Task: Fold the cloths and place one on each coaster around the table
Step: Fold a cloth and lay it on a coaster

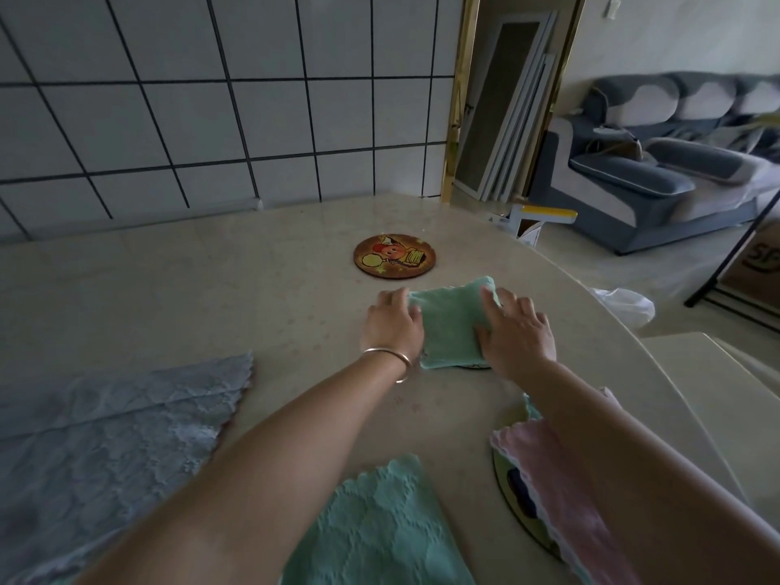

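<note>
Head view, table: a pale, glossy table [219,289] with a curved far edge is seen from above; a tiled wall lies behind it.
Head view, folded green cloth: a folded mint-green cloth [453,323] is laid flat past the middle of the table, over a coaster of which only a thin dark rim [477,366] is seen at the cloth's near edge.
Left hand: the left hand [390,325] is pressed palm down against the cloth's left side, fingers curled over the far left corner; a metal bangle [390,355] is worn on the wrist. Nothing is lifted or enclosed.
Right hand: the right hand [517,331] is spread flat on the cloth's right side, fingers extended, thumb on the fabric. The hand is not closed around anything.
Bare coaster: a round cartoon-printed coaster [394,256] is seen beyond the folded cloth, apart from it, with nothing on it.
Near coaster: a third round coaster [513,491] is noted at the lower right, partly covered by a pink cloth [557,491] with a scalloped white edge.
Unfolded cloths: a grey-blue cloth [105,449] is spread at the lower left; a second mint-green cloth [380,529] is spread at the bottom centre, partly under the left forearm.
Background: a grey sofa [658,171] and leaning white frames [519,120] are seen through a doorway at the right.
</note>
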